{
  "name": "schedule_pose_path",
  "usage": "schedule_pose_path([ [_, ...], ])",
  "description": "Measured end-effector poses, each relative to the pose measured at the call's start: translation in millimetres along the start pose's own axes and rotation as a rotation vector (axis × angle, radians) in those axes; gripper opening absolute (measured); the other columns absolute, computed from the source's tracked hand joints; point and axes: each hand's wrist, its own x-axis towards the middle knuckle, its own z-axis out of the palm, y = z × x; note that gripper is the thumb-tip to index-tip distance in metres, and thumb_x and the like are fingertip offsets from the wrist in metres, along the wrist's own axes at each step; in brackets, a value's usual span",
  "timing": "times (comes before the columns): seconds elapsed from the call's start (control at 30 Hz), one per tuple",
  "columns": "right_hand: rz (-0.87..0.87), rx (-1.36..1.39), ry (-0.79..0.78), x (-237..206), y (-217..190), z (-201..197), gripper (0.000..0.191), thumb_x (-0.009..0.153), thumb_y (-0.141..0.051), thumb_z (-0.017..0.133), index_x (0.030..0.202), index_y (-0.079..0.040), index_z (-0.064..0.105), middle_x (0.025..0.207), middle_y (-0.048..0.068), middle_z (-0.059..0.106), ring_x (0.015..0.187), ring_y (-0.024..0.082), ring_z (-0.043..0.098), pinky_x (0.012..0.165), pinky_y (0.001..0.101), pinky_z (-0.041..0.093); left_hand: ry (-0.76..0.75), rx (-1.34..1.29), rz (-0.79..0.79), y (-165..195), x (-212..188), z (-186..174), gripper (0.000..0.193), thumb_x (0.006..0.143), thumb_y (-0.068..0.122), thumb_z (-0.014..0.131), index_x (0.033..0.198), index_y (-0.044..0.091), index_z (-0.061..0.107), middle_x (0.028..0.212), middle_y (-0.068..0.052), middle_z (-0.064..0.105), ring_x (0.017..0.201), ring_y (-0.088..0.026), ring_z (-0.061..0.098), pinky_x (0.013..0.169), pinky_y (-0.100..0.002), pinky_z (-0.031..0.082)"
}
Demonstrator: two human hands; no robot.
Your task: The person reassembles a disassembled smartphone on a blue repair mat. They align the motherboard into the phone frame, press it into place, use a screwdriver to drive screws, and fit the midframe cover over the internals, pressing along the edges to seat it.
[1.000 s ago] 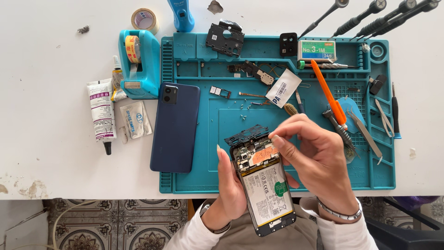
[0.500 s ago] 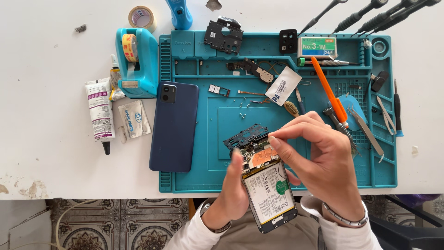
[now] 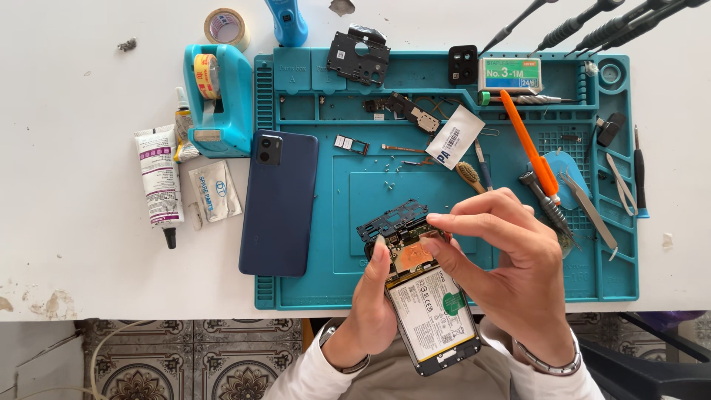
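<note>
Phone [image 3: 432, 315] gripped in left hand [image 3: 370, 307], circuit board [image 3: 395, 220] pinched by right hand [image 3: 511, 270].

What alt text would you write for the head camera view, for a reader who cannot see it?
Two hands hold an opened phone over a teal repair mat: the left hand grips its side while the right hand pinches a dark circuit board at its top. A dark blue back cover, tape dispenser and tools lie around.

Blue back cover [image 3: 278, 202], tape dispenser [image 3: 217, 100], glue tube [image 3: 158, 181]

Bright even daylight, soft shadows, sharp focus, no glare
</note>
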Motion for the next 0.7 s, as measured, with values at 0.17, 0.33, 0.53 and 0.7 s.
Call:
schedule_pose_path([
  [0.17, 0.024, 0.051, 0.023, -2.8, 0.8, 4.6, 0.032, 0.076, -0.007, 0.087, 0.107, -0.009, 0.078, 0.096, 0.003, 0.069, 0.084, 0.011, 0.061, 0.072, 0.0251, 0.046, 0.075, -0.494, -0.271, 12.8, 3.0, 5.8, 0.057, 0.114, 0.041, 0.024, 0.145, 0.000, 0.048, 0.129, -0.011, 0.064, 0.116, -0.019, 0.063, 0.103, -0.037, 0.049],
  [0.33, 0.058, 0.146, -0.003, -4.3, 1.1, 7.8, 0.038, 0.080, -0.004, 0.085, 0.116, -0.006, 0.075, 0.098, 0.004, 0.067, 0.087, 0.010, 0.063, 0.074, 0.0235, 0.051, -0.006, -0.484, -0.224, 29.9, 10.1, 10.1, 0.059, 0.114, 0.043, 0.025, 0.143, -0.002, 0.049, 0.126, -0.014, 0.067, 0.109, -0.022, 0.069, 0.097, -0.038, 0.057],
  [0.53, 0.121, 0.385, -0.089, -2.2, 4.4, 3.8, 0.043, 0.084, 0.003, 0.080, 0.125, -0.001, 0.070, 0.103, 0.008, 0.065, 0.091, 0.013, 0.061, 0.078, 0.0264, 0.053, 0.001, -0.522, -0.225, 32.7, 12.5, 11.6, 0.062, 0.111, 0.045, 0.021, 0.146, 0.000, 0.046, 0.130, -0.014, 0.064, 0.114, -0.021, 0.069, 0.099, -0.038, 0.057],
  [0.7, 0.104, 0.317, -0.073, -4.9, 1.6, 3.3, 0.030, 0.085, 0.004, 0.079, 0.113, -0.005, 0.075, 0.104, 0.006, 0.065, 0.091, 0.012, 0.064, 0.076, 0.0253, 0.054, 0.079, -0.450, -0.235, 23.3, 8.2, 9.6, 0.065, 0.112, 0.048, 0.020, 0.148, 0.000, 0.046, 0.135, -0.014, 0.062, 0.120, -0.021, 0.066, 0.104, -0.038, 0.054],
])
